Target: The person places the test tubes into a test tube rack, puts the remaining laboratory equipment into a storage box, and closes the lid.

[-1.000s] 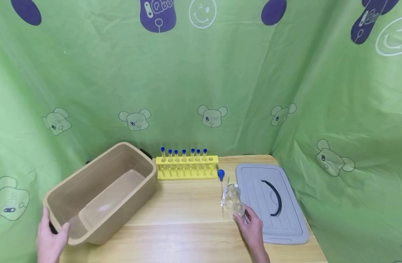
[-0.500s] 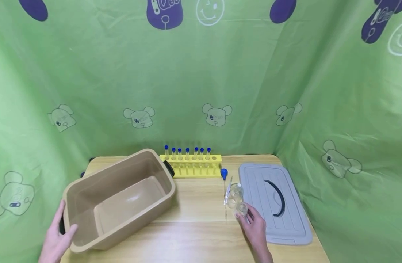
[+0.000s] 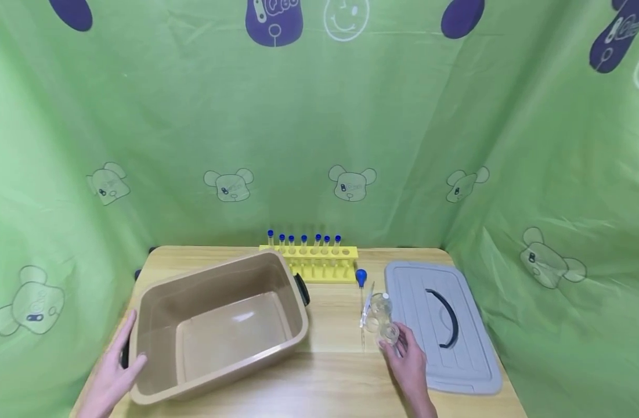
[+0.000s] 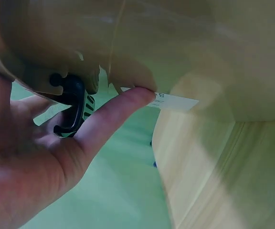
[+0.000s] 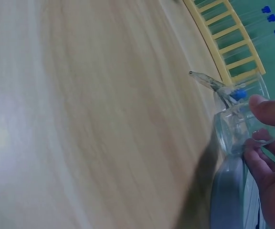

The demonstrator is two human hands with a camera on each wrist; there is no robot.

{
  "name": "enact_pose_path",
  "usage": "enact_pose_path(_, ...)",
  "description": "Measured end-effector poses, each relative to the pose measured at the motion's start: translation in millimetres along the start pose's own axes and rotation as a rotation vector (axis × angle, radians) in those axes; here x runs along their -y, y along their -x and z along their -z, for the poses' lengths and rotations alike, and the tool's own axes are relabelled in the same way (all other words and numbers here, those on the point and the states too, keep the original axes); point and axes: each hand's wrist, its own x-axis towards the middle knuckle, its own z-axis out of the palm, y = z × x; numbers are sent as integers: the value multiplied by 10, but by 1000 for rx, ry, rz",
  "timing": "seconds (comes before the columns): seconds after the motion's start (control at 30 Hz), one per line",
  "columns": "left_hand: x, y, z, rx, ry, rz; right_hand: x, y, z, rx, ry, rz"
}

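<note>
A large brown plastic bin (image 3: 222,325) stands at the left. My left hand (image 3: 112,371) grips its left end by the black side handle (image 4: 73,107); the thumb lies straight along the outer wall near a white label (image 4: 168,101). With fingers and thumb my right hand (image 3: 408,363) pinches the neck of a clear glass flask (image 5: 235,131), whose opening faces up in the head view. Just behind it is a second clear glass vessel (image 3: 382,303). Beside these lie a dropper with a blue bulb (image 3: 361,277) and a thin silvery tool (image 3: 365,313).
A yellow rack (image 3: 324,276) of blue-capped test tubes (image 3: 303,241) stands at the back, partly behind the bin. On the right, a grey lid (image 3: 429,360) with a black handle (image 3: 447,319) lies flat on the wooden table (image 3: 298,383). Green curtains surround the table.
My left hand has moved the bin right and towards me, turning it, so its far end now overlaps the rack's front. The right hand stays on the flask. The head view has shifted slightly.
</note>
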Motion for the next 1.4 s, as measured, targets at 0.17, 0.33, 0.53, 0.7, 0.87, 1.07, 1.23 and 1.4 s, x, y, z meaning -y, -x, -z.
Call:
enact_pose_path(0.17,-67,-62,-127,19,0,18,53,23,56,-3,-18,14)
enact_pose_path(0.33,-143,-125,-213,35,-27,30,147,36,141,8,-18,18)
enact_pose_path(0.53,-207,-218,-318,50,-60,9,316,10,262,-2,-35,60)
enact_pose_path(0.7,-240,-315,-429,66,-62,-15,529,-49,346,-42,-57,121)
enact_pose_path(0.87,-277,-409,-550,72,-70,-57,724,-109,432,-33,-30,151)
enact_pose_path(1.07,-305,-527,-682,84,-84,-83,932,-165,530,18,-36,207)
enact_pose_path(1.23,-300,-637,-745,112,-88,-89,1104,-224,595,17,-28,288)
enact_pose_path(1.4,-303,-722,-784,122,-92,-108,1292,-296,640,24,16,337)
